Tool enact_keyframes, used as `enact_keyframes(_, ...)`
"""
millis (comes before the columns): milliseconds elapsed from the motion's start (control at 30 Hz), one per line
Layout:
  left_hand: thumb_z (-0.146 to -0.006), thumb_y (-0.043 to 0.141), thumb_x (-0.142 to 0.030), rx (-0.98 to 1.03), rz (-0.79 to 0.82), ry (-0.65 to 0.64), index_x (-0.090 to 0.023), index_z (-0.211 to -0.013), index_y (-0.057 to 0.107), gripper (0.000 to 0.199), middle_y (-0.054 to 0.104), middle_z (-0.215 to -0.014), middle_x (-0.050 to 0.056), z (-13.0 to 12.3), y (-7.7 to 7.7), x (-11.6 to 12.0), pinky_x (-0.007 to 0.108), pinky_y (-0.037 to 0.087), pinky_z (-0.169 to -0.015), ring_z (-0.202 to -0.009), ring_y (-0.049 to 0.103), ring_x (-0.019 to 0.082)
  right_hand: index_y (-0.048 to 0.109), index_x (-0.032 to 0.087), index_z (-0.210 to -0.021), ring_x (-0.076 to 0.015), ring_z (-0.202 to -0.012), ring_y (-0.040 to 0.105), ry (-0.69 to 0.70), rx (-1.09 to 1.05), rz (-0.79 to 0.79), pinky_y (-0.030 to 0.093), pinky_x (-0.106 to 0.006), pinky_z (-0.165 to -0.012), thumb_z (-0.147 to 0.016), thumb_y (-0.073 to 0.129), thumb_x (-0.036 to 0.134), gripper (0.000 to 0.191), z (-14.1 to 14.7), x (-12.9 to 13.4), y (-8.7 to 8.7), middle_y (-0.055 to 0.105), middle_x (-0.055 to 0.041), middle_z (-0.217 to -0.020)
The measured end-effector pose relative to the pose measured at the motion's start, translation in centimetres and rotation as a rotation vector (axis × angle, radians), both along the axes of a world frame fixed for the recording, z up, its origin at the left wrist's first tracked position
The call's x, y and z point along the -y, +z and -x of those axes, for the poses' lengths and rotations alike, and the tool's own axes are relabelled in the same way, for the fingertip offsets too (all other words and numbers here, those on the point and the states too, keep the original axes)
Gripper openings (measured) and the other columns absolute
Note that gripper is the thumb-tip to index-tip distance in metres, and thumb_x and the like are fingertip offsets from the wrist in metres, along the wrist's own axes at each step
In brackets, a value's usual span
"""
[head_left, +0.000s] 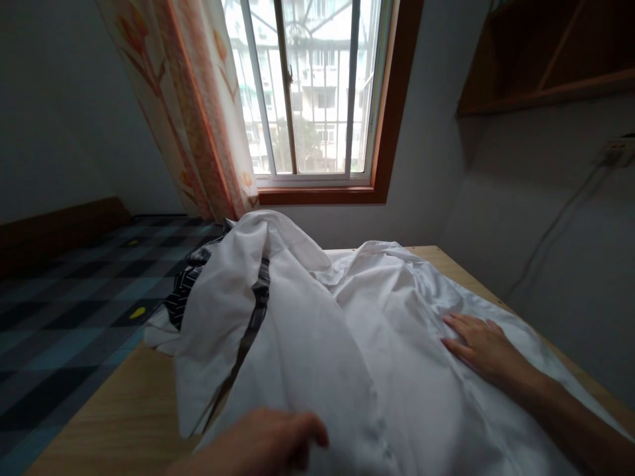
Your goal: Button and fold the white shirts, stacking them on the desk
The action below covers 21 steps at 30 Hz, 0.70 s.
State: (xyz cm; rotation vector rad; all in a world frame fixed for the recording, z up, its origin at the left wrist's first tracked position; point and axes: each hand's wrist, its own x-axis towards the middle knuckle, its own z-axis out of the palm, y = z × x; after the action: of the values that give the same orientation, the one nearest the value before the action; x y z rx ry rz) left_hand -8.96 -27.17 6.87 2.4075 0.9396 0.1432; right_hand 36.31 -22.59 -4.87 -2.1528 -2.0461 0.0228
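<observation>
A large white garment (317,344), apparently a shirt, lies spread and wrinkled over a wooden tabletop (114,403). My right hand (479,344) rests flat on its right side, fingers stretched out and holding nothing. At the bottom centre, my left hand (278,436) is over the lower part of the cloth, slightly blurred. Its fingers are curled in and mostly hidden, so what they hold, if anything, does not show. A dark strip (255,317) shows between folds on the garment's left. Black cloth with white stripes (183,287) sticks out beyond its left edge.
To the left is a bed with a checked sheet (74,324). A barred window (312,99) stands ahead beside a flowered curtain (183,106). On the right wall are a wooden shelf (540,92) and a cord (550,228) running down from a socket (620,151).
</observation>
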Motion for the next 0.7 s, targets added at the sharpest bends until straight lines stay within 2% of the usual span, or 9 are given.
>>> enact_keyframes(100, -0.087, 0.054, -0.036, -0.034, -0.298, 0.086, -0.028, -0.101, 0.063, 0.019, 0.068, -0.097, 0.003, -1.5, 2.5, -3.1, 0.032, 0.051, -0.076, -0.085, 0.064, 0.020, 0.061, 0.018, -0.121, -0.0308, -0.119, 0.057, 0.148, -0.145, -0.174, 0.042, -0.048, -0.102, -0.086, 0.047, 0.046, 0.047, 2.8, -1.5, 2.0, 0.062, -0.0145, -0.127)
enact_keyframes(200, -0.091, 0.049, -0.039, -0.048, -0.612, 0.176, -0.022, -0.103, 0.064, 0.025, 0.067, -0.103, 0.007, -1.9, 5.6, -7.7, 0.036, 0.048, -0.087, -0.097, 0.062, 0.023, 0.056, 0.019, -0.124, -0.0277, -0.113, 0.059, 0.251, -0.291, -0.325, 0.046, -0.043, -0.098, -0.085, 0.052, 0.038, 0.044, 6.8, -5.0, 4.2, 0.063, -0.0125, -0.122)
enact_keyframes(300, -0.090, 0.049, -0.043, -0.129, -0.952, 0.461, -0.018, -0.116, 0.059, 0.037, 0.061, -0.120, 0.013, -1.3, 7.8, -12.4, 0.044, 0.041, -0.097, -0.114, 0.053, 0.032, 0.055, 0.018, -0.123, -0.0270, -0.115, 0.057, 0.316, -0.372, -0.367, 0.045, -0.041, -0.099, -0.081, 0.060, 0.033, 0.045, 11.6, -9.8, 5.3, 0.061, -0.0123, -0.121)
enact_keyframes(367, -0.088, 0.050, -0.050, -0.203, -1.040, 0.673, -0.012, -0.130, 0.048, 0.057, 0.053, -0.131, 0.019, -0.4, 8.3, -15.4, 0.048, 0.040, -0.096, -0.119, 0.049, 0.038, 0.054, 0.016, -0.125, -0.0277, -0.119, 0.053, 0.352, -0.364, -0.323, 0.043, -0.041, -0.100, -0.079, 0.064, 0.031, 0.049, 15.2, -12.9, 5.2, 0.059, -0.0142, -0.124)
enact_keyframes(467, -0.080, 0.057, -0.059, -0.306, -0.810, 0.840, -0.005, -0.137, 0.039, 0.081, 0.056, -0.128, 0.025, 1.4, 7.6, -19.4, 0.044, 0.045, -0.088, -0.113, 0.055, 0.040, 0.054, 0.017, -0.127, -0.0291, -0.120, 0.052, 0.374, -0.379, -0.220, 0.041, -0.041, -0.101, -0.077, 0.068, 0.033, 0.053, 20.2, -16.3, 4.2, 0.054, -0.0151, -0.133)
enact_keyframes(533, -0.079, 0.058, -0.052, -0.335, -0.615, 0.823, -0.008, -0.127, 0.051, 0.066, 0.065, -0.114, 0.020, 2.8, 6.7, -21.2, 0.038, 0.047, -0.083, -0.105, 0.061, 0.036, 0.062, 0.019, -0.115, -0.0292, -0.112, 0.057, 0.334, -0.460, -0.167, 0.041, -0.041, -0.098, -0.077, 0.068, 0.028, 0.040, 22.4, -17.8, 3.7, 0.058, -0.0135, -0.129)
enact_keyframes(600, -0.082, 0.052, -0.043, -0.268, -0.524, 0.780, -0.013, -0.110, 0.061, 0.042, 0.070, -0.102, 0.014, 4.1, 6.2, -22.1, 0.034, 0.048, -0.080, -0.098, 0.065, 0.031, 0.067, 0.018, -0.099, -0.0289, -0.103, 0.061, 0.260, -0.546, -0.151, 0.042, -0.041, -0.094, -0.080, 0.062, 0.021, 0.020, 23.2, -19.2, 3.7, 0.065, -0.0128, -0.115)
enact_keyframes(633, -0.084, 0.048, -0.040, -0.182, -0.484, 0.775, -0.014, -0.105, 0.063, 0.037, 0.071, -0.098, 0.011, 4.7, 6.3, -22.3, 0.033, 0.048, -0.078, -0.094, 0.066, 0.028, 0.067, 0.017, -0.095, -0.0294, -0.101, 0.061, 0.215, -0.583, -0.165, 0.042, -0.042, -0.092, -0.083, 0.057, 0.019, 0.016, 23.0, -20.0, 3.8, 0.067, -0.0134, -0.109)
enact_keyframes(700, -0.085, 0.045, -0.040, 0.073, -0.357, 0.815, -0.014, -0.105, 0.063, 0.038, 0.071, -0.095, 0.009, 6.0, 7.2, -22.4, 0.032, 0.049, -0.072, -0.084, 0.066, 0.024, 0.065, 0.014, -0.099, -0.0312, -0.104, 0.059, 0.117, -0.663, -0.215, 0.041, -0.044, -0.092, -0.090, 0.043, 0.019, 0.025, 21.7, -21.8, 4.7, 0.066, -0.0160, -0.106)
